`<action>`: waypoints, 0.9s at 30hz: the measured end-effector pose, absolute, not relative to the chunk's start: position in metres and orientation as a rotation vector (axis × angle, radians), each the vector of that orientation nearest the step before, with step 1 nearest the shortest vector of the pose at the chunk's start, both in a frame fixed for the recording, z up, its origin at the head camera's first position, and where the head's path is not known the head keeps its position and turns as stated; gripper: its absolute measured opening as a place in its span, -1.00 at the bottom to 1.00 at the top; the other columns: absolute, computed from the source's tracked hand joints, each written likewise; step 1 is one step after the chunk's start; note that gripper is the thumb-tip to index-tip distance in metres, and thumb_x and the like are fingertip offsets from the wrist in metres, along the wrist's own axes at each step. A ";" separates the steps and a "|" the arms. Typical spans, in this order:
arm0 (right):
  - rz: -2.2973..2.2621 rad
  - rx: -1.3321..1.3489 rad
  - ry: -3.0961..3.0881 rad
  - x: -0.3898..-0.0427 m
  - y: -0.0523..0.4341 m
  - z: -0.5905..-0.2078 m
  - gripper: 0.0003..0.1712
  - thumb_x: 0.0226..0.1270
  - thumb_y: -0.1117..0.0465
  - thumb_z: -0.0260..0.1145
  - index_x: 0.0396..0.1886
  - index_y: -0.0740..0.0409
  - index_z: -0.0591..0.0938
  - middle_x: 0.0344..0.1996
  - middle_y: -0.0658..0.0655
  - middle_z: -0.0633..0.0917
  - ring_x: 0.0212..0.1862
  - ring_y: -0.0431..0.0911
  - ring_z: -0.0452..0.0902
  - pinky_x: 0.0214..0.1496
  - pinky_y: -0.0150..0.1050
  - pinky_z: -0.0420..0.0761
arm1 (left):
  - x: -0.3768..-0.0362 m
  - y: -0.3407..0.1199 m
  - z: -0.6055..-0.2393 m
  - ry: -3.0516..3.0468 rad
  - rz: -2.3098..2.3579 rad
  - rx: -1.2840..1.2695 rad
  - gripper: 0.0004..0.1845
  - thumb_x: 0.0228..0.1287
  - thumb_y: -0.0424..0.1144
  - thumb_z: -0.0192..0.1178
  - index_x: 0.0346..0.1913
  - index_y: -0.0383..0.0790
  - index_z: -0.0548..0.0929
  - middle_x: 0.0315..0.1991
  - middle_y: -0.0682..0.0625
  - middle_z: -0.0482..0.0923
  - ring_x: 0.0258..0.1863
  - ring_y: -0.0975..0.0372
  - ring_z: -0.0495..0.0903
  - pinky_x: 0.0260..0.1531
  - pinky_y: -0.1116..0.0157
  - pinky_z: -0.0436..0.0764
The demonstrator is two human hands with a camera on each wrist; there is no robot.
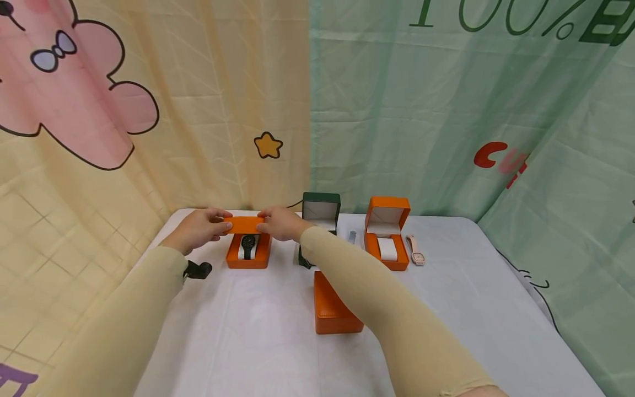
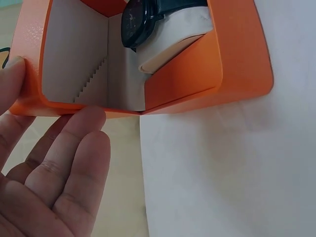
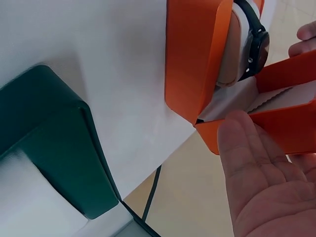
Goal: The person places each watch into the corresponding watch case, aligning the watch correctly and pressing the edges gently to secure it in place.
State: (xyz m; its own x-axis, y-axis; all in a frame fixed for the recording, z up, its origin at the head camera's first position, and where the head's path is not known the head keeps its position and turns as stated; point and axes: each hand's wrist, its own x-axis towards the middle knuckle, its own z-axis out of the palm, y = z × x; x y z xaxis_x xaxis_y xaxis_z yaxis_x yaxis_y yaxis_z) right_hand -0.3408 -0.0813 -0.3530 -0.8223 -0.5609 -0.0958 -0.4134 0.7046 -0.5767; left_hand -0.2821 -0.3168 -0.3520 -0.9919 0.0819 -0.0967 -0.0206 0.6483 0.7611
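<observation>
An orange watch box stands at the back left of the table with its lid raised. A black watch sits inside it, wrapped round a white cushion. My left hand holds the left end of the lid, thumb on its edge and fingers along its side. At the other end my right hand holds the lid too, its fingers lying against the side. Pale lining shows inside the lid in both wrist views.
A green watch box stands open, partly behind my right forearm. Farther right is another open orange box with a white cushion, beside a pink watch. A closed orange-brown box lies nearer me. Curtains hang behind the table.
</observation>
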 end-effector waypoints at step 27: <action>-0.764 -0.819 2.661 -0.338 -0.082 -0.362 -0.45 0.53 -0.02 0.37 0.42 0.02 0.60 0.29 0.08 0.70 0.09 -0.11 0.61 0.37 -0.14 0.61 | -0.273 -0.320 -0.359 2.799 1.105 0.104 -0.41 0.55 -0.11 0.24 0.50 -0.30 0.47 0.36 -0.38 0.54 0.12 -0.13 0.70 0.16 0.07 0.74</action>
